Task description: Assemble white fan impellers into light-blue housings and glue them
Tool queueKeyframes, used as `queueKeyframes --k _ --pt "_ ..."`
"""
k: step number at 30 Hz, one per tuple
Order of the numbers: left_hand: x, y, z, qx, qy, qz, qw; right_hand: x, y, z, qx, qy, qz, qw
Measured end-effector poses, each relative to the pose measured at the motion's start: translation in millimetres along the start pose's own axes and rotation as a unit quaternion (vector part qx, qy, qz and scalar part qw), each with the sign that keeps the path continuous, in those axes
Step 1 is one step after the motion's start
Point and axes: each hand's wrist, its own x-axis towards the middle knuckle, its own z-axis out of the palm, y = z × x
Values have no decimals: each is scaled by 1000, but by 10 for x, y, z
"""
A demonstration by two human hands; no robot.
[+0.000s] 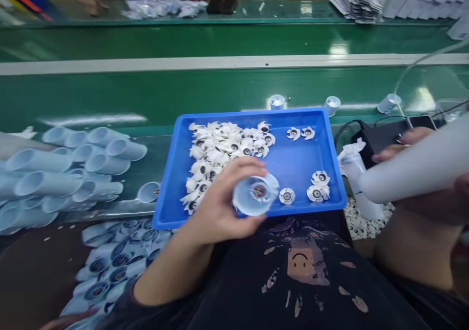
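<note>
My left hand (223, 205) grips the pale blue cup (251, 198) between thumb and fingers, over the near side of the blue tray (284, 159). My right hand (427, 215) appears clasped around the white cylinder (417, 166), which partly hides the fingers.

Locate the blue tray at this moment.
In the head view, the blue tray lies near the centre, right of the stacked pale-blue tubes and partly behind the left hand.
</note>
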Motion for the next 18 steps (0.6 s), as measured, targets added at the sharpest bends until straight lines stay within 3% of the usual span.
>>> queueKeyframes --k 2,4,6,9,13,18 --pt "86 114 340 -35 -56 15 998 69 -172 138 98 -20 0 995" --pt "171 181 567 -47 -72 28 996 141 -307 333 126 -97 63 985" --pt "245 217 685 -38 -69 44 996 185 -370 519 127 -73 77 986" --pt "316 252 736 -28 -51 62 996 174 -332 688 146 -49 58 986" --pt "350 300 760 -23 -16 63 998 105 -234 726 149 -59 1 987" --pt "375 333 803 -21 5 67 998 116 -269 653 75 -81 54 992"
